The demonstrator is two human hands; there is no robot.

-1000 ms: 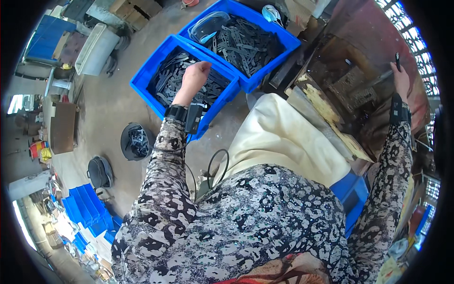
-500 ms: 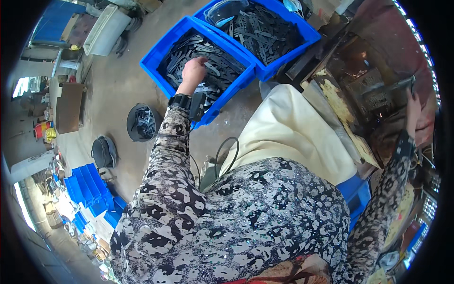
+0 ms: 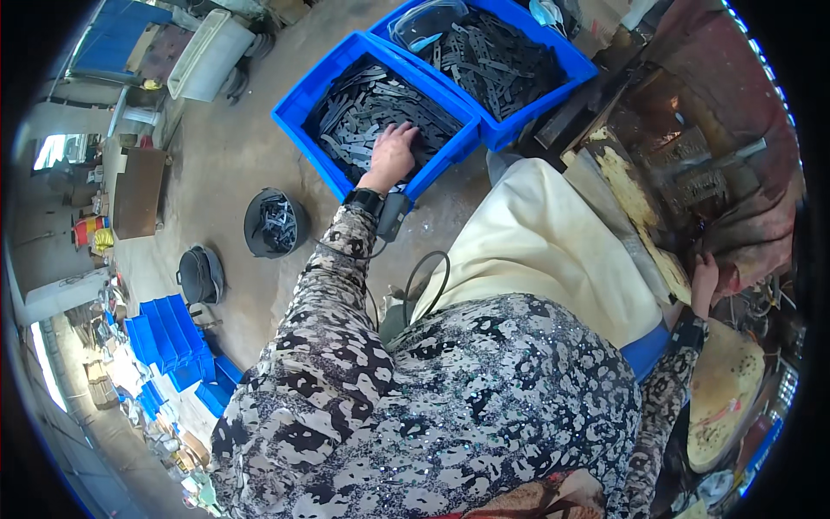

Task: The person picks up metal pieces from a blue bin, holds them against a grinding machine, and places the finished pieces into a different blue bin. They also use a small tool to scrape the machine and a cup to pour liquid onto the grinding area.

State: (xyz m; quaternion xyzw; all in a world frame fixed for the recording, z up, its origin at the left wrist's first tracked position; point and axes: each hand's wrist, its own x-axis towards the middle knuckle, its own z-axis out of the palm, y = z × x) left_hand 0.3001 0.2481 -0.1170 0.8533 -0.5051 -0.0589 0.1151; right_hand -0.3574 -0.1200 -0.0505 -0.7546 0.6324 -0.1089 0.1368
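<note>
My left hand [image 3: 393,157] is over the nearer blue crate [image 3: 296,130], its fingers apart and reaching down onto dark flat metal strips [image 3: 359,99]. Nothing shows gripped in it, though its fingertips partly blend with the strips. On the right, my right hand [image 3: 705,281] is beside the lower edge of a dark, greasy machine [image 3: 644,177], fingers stretched out and nothing visible in them. A light metal strip [image 3: 750,149] lies at the machine's far right, away from that hand.
A second blue crate [image 3: 577,76] of similar strips adjoins the first, with a clear plastic container [image 3: 425,24] in it. Left of my arm stand a dark bucket [image 3: 298,221] of metal pieces and another dark bucket [image 3: 197,277]. Blue bins [image 3: 169,333] are stacked at lower left.
My right hand has drawn back from the strip at the machine's far right towards me. In the crate my left hand has opened its fingers. The view has shifted slightly.
</note>
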